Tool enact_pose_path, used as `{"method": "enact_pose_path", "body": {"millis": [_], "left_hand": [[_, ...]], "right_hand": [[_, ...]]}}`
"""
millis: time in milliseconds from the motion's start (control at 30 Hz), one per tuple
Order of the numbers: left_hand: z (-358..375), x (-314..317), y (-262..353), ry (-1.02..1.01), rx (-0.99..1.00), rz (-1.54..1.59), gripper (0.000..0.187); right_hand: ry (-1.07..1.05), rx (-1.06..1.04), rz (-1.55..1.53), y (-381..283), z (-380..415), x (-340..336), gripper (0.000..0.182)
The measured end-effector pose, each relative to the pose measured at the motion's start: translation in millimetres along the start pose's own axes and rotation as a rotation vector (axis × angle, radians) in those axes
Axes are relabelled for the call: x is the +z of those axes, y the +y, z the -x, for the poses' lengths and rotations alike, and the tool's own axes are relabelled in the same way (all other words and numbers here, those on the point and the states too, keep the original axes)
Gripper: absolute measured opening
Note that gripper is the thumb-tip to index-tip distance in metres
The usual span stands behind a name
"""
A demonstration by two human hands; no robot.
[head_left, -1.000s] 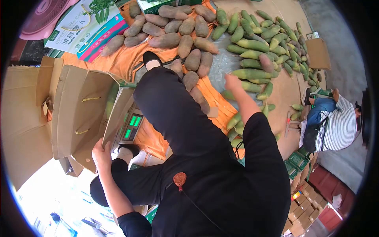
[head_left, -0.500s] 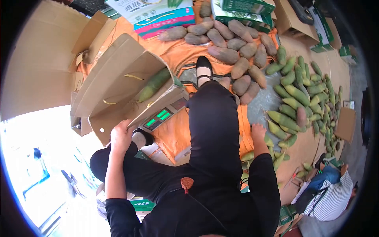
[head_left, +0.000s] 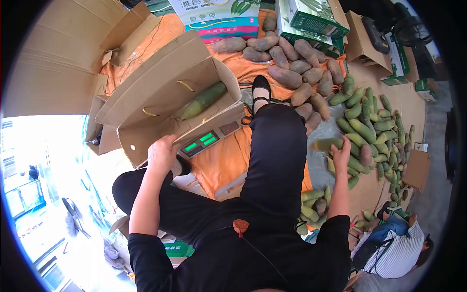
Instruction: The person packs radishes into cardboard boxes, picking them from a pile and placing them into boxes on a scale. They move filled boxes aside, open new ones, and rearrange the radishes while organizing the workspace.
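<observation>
An open cardboard box (head_left: 160, 82) with one green radish (head_left: 204, 100) and yellow cord handles inside rests on a scale (head_left: 200, 143) with lit green digits. My left hand (head_left: 162, 153) grips the box's near edge at its lower corner. To the right of my knee, my right hand (head_left: 341, 151) is closed round the end of a green radish (head_left: 327, 144), held above the grey sheet. Beyond that hand lies a large pile of green radishes (head_left: 362, 129).
Brownish-red radishes (head_left: 301, 92) lie on the orange sheet (head_left: 221, 168) ahead. Printed boxes (head_left: 224, 30) stand at the top, more cartons (head_left: 366, 41) at the upper right. A person in a striped top (head_left: 400, 248) is at the lower right.
My right hand has moved up and to the right and taken hold of a green radish. My left hand still grips the box edge. The whole view has shifted slightly.
</observation>
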State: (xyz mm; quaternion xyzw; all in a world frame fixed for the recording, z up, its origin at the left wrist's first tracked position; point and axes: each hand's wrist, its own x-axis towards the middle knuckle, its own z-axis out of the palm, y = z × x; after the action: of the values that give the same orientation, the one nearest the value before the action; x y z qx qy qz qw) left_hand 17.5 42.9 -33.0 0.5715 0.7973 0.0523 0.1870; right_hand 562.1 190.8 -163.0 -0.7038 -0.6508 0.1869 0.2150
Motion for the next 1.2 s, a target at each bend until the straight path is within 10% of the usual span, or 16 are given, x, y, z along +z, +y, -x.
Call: {"method": "enact_pose_path", "body": {"millis": [533,1033,1200], "left_hand": [[-0.9,-2.9,1.8,-0.028,-0.030,-0.023,0.016],[-3.6,-1.1,-0.6,-0.024,-0.041,-0.045,0.022],[-6.4,2.5,0.6,-0.036,-0.017,-0.022,0.022]], "right_hand": [[-0.435,-0.574,-0.975,-376.2,-62.3,-53.1,0.043],[-0.951,-0.877,0.119,-433.1,-51.0,108.8,0.038],[-0.743,-0.698,-0.495,-373.5,-71.1,45.9,0.038]]}}
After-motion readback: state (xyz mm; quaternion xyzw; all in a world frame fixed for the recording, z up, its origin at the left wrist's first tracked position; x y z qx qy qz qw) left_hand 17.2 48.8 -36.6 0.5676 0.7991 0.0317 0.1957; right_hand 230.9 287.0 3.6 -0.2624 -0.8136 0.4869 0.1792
